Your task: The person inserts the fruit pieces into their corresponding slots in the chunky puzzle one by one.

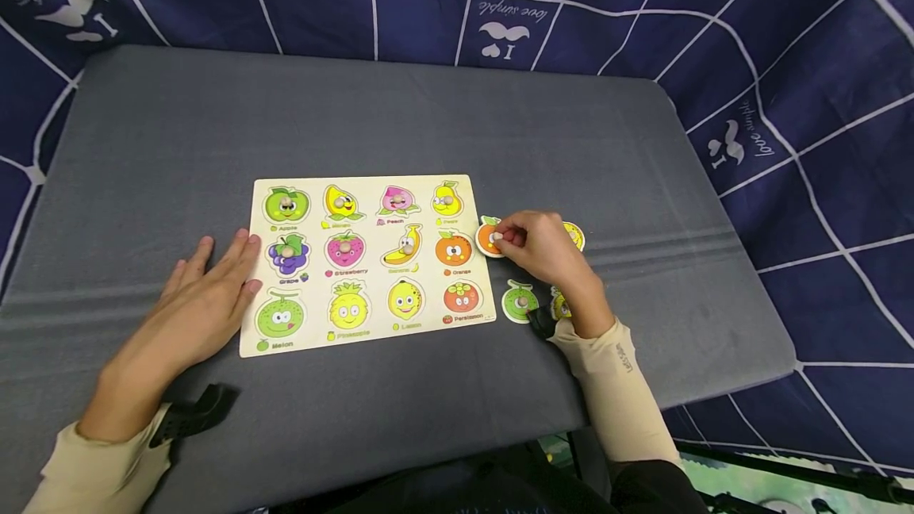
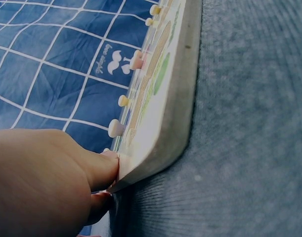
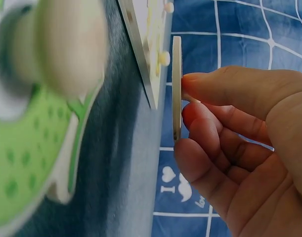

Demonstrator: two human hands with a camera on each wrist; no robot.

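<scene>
My right hand [image 1: 543, 244] pinches an orange puzzle piece [image 1: 486, 238] by its small knob, just off the right edge of a fruit puzzle board [image 1: 371, 260]. Seen edge-on in the right wrist view, the piece [image 3: 177, 89] stands upright at my fingertips, apart from the board. Along the board's left edge lies my left hand [image 1: 207, 300], fingers stretched out and touching its side. Knobbed pieces fill the top row and the grape, strawberry and banana places. The orange place [image 1: 453, 251] and the bottom row show printed pictures without knobs.
A melon piece [image 1: 520, 302] lies below my right hand. Partly hidden by that arm are a pineapple-like piece [image 1: 560, 306] and a yellow piece [image 1: 575, 235]. The grey table [image 1: 385, 117] is bordered by blue checked cloth [image 1: 421, 10] at the back and sides.
</scene>
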